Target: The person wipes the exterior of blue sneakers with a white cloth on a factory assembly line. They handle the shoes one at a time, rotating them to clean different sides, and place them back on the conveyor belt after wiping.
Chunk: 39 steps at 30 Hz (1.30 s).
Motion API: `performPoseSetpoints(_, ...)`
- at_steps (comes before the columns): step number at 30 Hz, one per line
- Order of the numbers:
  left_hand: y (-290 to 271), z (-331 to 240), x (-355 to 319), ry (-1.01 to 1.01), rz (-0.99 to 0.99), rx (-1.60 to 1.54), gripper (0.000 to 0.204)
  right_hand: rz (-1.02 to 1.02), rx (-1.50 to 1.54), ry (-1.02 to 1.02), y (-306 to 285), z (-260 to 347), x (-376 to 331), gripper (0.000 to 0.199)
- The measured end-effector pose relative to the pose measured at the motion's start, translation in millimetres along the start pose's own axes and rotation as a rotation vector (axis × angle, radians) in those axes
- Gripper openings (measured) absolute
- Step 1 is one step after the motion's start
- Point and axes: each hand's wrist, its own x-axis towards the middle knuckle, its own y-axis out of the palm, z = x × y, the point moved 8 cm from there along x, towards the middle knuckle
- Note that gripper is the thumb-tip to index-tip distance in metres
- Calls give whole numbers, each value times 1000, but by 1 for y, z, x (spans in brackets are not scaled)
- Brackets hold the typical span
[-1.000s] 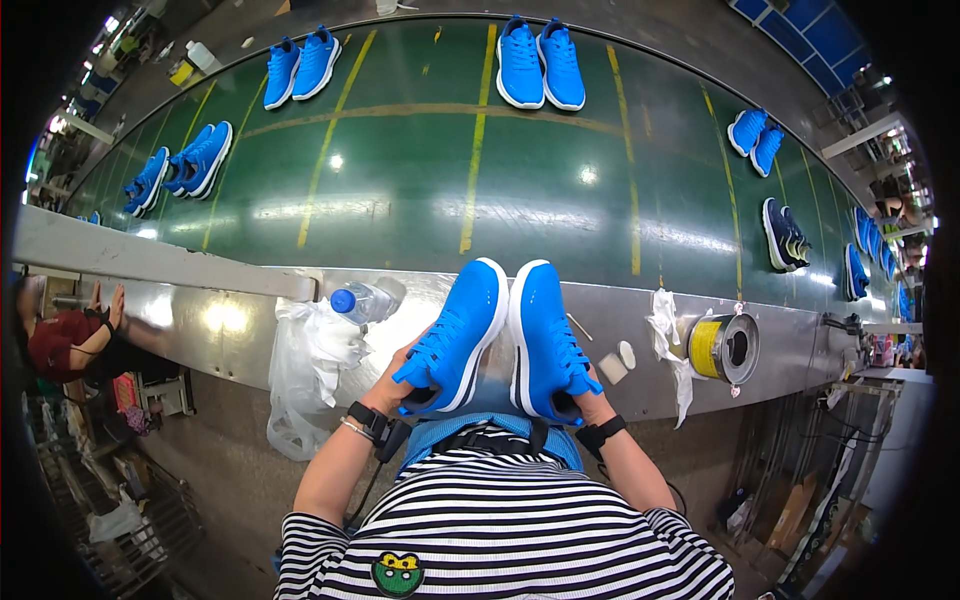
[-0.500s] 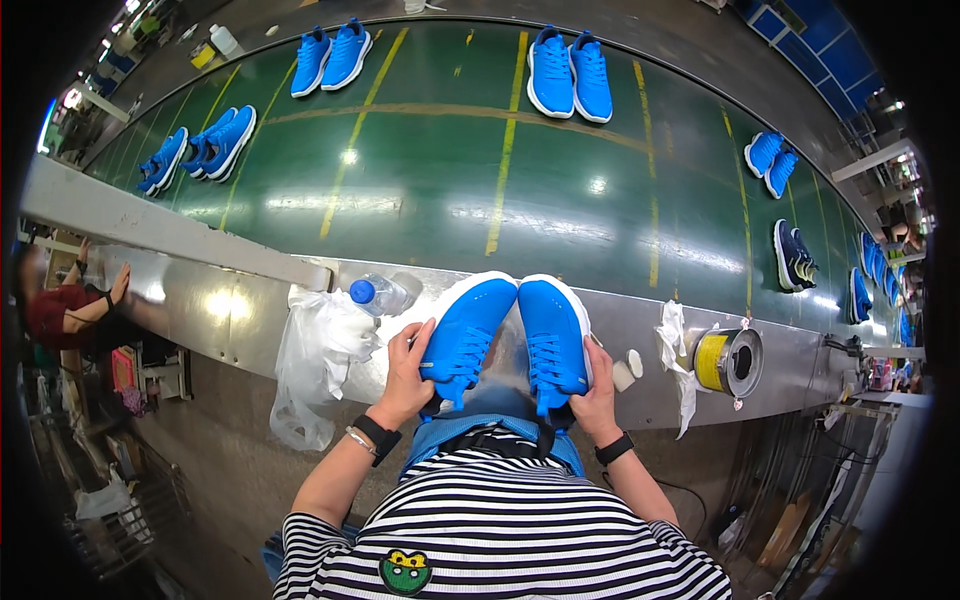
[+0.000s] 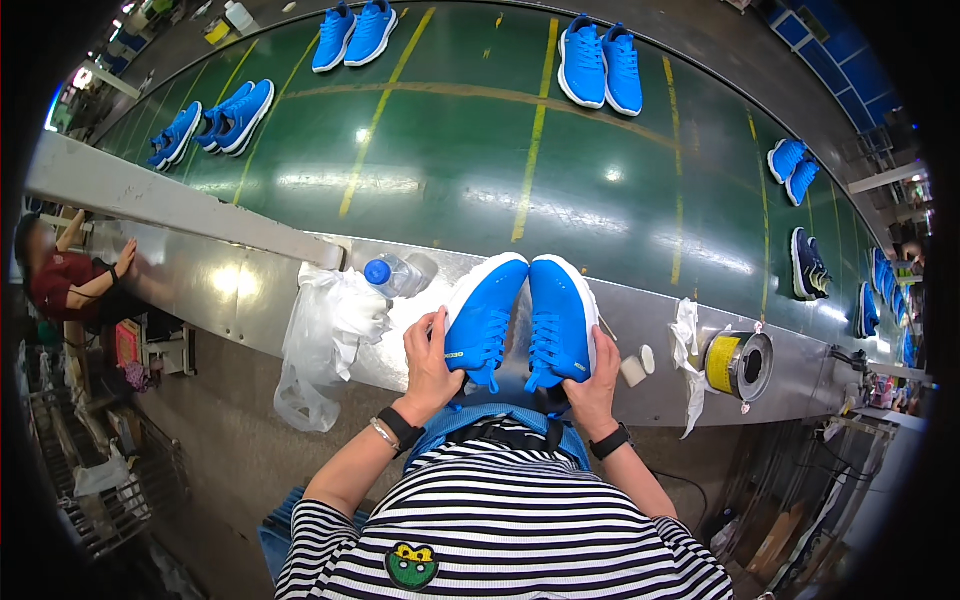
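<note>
Left hand (image 3: 430,368) and right hand (image 3: 594,385) each gripped one blue shoe (image 3: 487,310) over the table's (image 3: 245,315) near edge; one beam (image 3: 185,195) near one bottle (image 3: 398,276) (blue-capped) hid some belt (image 3: 450,170).

The two shoes (image 3: 487,320) at centre are bright blue with white soles (image 3: 588,305). The conveyor belt (image 3: 450,150) above is green, crossed by yellow lines (image 3: 535,130); the shirt (image 3: 540,500) at bottom is striped black and white, its patch (image 3: 411,567) green and yellow.

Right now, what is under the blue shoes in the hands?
Beside the left blue shoe and right blue shoe, the metal ledge shows. What lies directly beneath cannot be seen: the shoes cover it.
</note>
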Motion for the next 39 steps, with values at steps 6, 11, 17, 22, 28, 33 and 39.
performPoseSetpoints(6,22,-4,-3,-18,92,68,94,74,-139,-62,17,10,2,81)
performPoseSetpoints(11,36,17,0,-102,190,-208,92,140,107,-33,2,-6,8,57)
performPoseSetpoints(17,62,50,13,-328,477,-313,76,-117,73,179,-45,-85,9,22)
performPoseSetpoints(22,68,59,-1,-406,456,-607,67,-169,-85,162,-46,-109,31,16)
performPoseSetpoints(28,56,80,-40,-754,360,-846,53,-299,-462,328,-53,-126,-6,43)
performPoseSetpoints(33,50,70,-46,-852,391,-907,50,-114,-325,398,-36,-160,-16,44)
performPoseSetpoints(39,57,65,-46,-887,419,-1043,54,-166,-229,367,-52,-157,-14,33)
